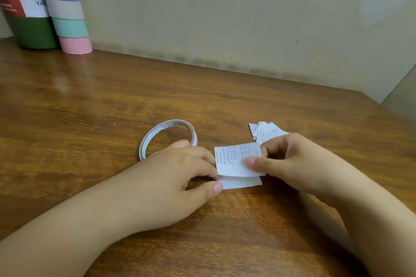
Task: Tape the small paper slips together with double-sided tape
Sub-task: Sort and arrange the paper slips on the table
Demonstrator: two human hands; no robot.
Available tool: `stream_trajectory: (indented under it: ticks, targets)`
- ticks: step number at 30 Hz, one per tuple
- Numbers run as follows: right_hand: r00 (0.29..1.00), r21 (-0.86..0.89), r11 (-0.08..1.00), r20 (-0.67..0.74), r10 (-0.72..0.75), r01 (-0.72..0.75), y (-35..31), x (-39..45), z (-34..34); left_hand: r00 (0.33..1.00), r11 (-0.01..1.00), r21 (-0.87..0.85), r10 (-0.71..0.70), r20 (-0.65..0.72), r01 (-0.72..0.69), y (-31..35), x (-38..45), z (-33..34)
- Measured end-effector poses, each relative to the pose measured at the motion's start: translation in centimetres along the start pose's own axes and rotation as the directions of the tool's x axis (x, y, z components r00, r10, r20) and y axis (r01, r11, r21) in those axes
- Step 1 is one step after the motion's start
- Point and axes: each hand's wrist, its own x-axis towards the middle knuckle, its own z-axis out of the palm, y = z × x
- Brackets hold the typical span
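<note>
Brown wooden surface (90, 101) carries your white tape ring (167, 136); your left hand (180, 175) and right hand (292, 162) pinch two overlapping white printed paper slips (236, 162) near a spare-slip pile (265, 131).

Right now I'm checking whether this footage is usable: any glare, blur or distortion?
Head view: soft glare on the table at far left; print on the held slip blurs beyond reading; the table's back edge bows, wide-angle distortion.
</note>
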Motion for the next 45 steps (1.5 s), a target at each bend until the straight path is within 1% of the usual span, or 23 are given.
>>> stream_trajectory:
  ticks: [5, 11, 15, 22, 30, 35, 38, 40, 45]
  targets:
    - [1.000, -0.182, 0.983, -0.006, 0.014, -0.015, -0.21, -0.21, 0.37, 1.000, 1.000, -0.010, 0.022, -0.009, -0.022, -0.22, 0.00, 0.01]
    - [1.000, -0.262, 0.965, -0.006, 0.019, -0.020, -0.47, -0.32, 0.44, 0.999, 1.000, 0.007, 0.009, -0.042, -0.009, -0.39, 0.04, -0.26]
    - [1.000, -0.280, 0.960, -0.012, 0.011, -0.014, -0.56, -0.26, 0.61, 0.998, 1.000, 0.024, 0.014, -0.068, -0.013, -0.40, 0.02, -0.36]
    - [1.000, -0.295, 0.955, -0.025, 0.006, -0.013, -0.59, -0.33, 0.64, 0.998, 1.000, 0.016, -0.019, -0.059, 0.020, -0.26, 0.07, -0.32]
    - [0.998, -0.333, 0.943, -0.058, 0.000, -0.020, -0.82, -0.47, 0.88, 0.998, 1.000, 0.017, 0.012, -0.067, -0.010, -0.31, 0.00, -0.27]
    - [0.997, -0.365, 0.931, -0.073, -0.016, -0.012, -0.93, -0.54, 1.00, 1.000, 0.999, 0.047, -0.002, -0.004, 0.002, -0.32, -0.07, 0.17]
    - [0.996, -0.364, 0.931, -0.082, -0.028, -0.004, -0.94, -0.66, 1.02, 1.000, 0.997, 0.072, 0.007, -0.005, -0.007, -0.45, -0.06, 0.23]
    - [0.995, -0.349, 0.937, -0.091, -0.032, -0.001, -0.92, -0.76, 0.97, 1.000, 0.999, 0.053, 0.004, -0.008, -0.004, -0.38, -0.03, 0.15]
    - [0.994, -0.338, 0.941, -0.107, -0.037, -0.001, -0.83, -0.59, 1.06, 1.000, 0.997, 0.081, -0.010, 0.019, 0.008, -0.35, -0.01, 0.14]
